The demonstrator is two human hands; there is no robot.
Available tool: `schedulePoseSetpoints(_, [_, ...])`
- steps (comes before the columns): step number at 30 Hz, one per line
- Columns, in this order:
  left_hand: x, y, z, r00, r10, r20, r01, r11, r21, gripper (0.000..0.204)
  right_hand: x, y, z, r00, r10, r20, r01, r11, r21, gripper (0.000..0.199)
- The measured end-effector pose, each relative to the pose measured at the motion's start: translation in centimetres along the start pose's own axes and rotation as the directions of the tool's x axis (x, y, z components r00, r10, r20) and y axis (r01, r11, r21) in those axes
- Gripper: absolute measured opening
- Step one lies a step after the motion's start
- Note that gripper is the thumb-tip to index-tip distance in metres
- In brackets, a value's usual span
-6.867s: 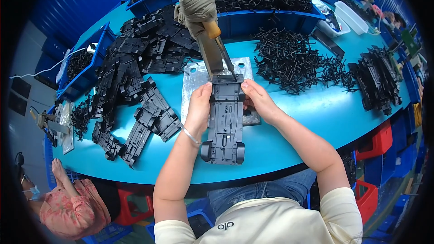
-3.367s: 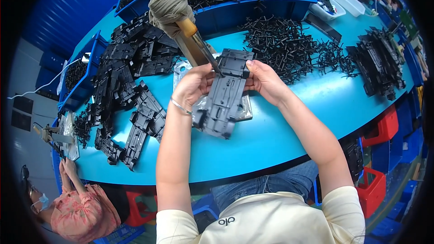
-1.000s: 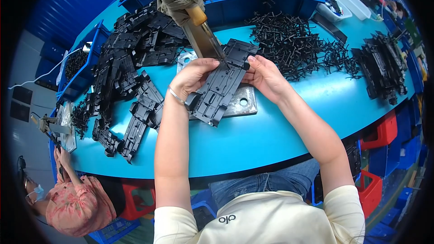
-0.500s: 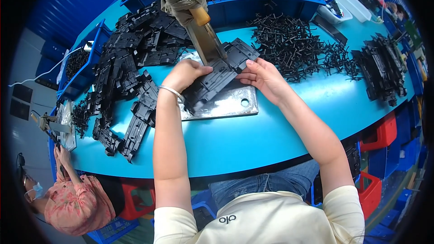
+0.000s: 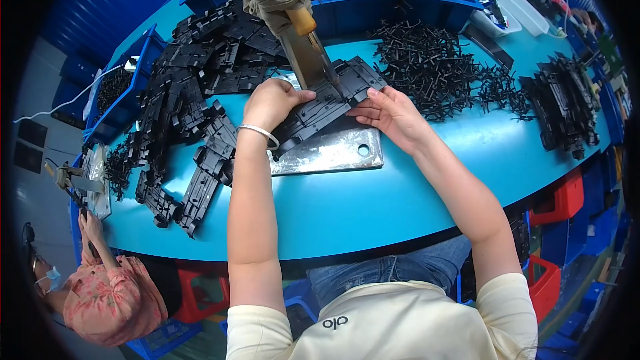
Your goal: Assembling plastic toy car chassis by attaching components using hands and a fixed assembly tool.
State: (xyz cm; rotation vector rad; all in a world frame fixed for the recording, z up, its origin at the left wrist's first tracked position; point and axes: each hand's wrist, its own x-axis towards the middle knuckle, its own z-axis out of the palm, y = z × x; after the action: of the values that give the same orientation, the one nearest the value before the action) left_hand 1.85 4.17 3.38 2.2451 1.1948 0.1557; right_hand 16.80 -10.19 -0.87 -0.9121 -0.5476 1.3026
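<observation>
My left hand (image 5: pixel 272 102) and my right hand (image 5: pixel 392 113) both grip a long black plastic frame part (image 5: pixel 331 97), held slanted over a shiny metal plate (image 5: pixel 333 152) on the blue table (image 5: pixel 373 193). My left hand, with a bracelet on its wrist, holds the part's lower left end; my right holds its upper right side. A hanging tool (image 5: pixel 300 33) with a cloth-wrapped top and a brass-coloured body comes down onto the part between my hands.
Stacks of black frame parts (image 5: pixel 193 100) cover the table's left. A heap of small black pieces (image 5: pixel 440 70) lies to the right, more frames (image 5: pixel 563 107) at the far right. Blue bins (image 5: pixel 373 0) line the back. Another person in pink (image 5: pixel 107 293) sits lower left.
The frame part was lifted off the plate, turned in both hands, and now lies slanted under the hanging tool, with my hands moved up toward the tool.
</observation>
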Motion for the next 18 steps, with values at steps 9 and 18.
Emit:
schedulePoseSetpoints(9, [0.08, -0.34, 0.11, 1.0, 0.001, 0.007, -0.001, 0.999, -0.032, 0.039, 0.08, 0.13, -0.15, 1.0, -0.002, 0.009, 0.002, 0.999, -0.033, 0.026])
schedulePoseSetpoints(18, [-0.07, 0.2, -0.05, 1.0, 0.006, 0.016, -0.006, 1.0, -0.007, 0.038, 0.05, 0.03, -0.2, 1.0, -0.009, -0.003, 0.009, 1.0, -0.025, 0.023])
